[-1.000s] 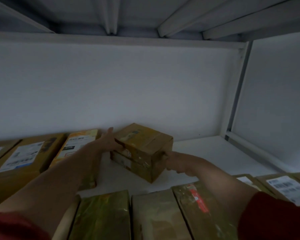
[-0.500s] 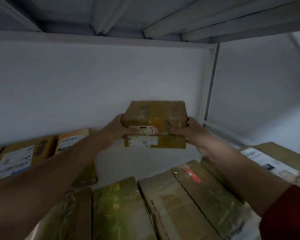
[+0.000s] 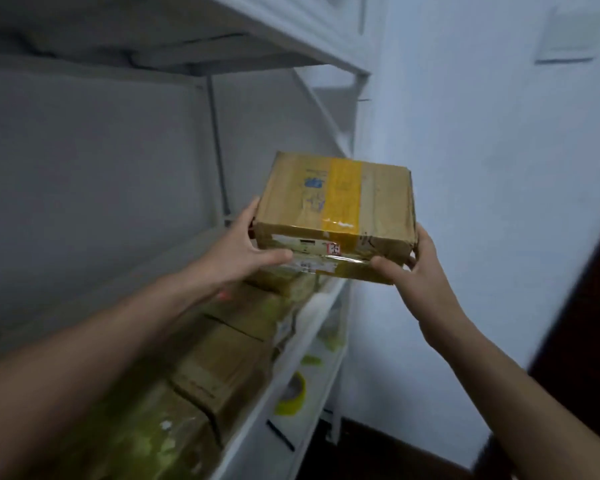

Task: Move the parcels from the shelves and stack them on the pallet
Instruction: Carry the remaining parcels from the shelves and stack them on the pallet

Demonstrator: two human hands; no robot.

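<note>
Cardboard-brown taped parcel, long axis crosswise, held level between left hand and right hand, beyond white shelf edge.

a pale bluish wall fills the right half, with a blurred rectangular plate mounted high on it. a dark brown panel, perhaps a door, cuts in at the right edge. below lies dark floor. low in the middle sits a yellow-green tape roll, and near it, closer to the camera, a slim black stick
</note>
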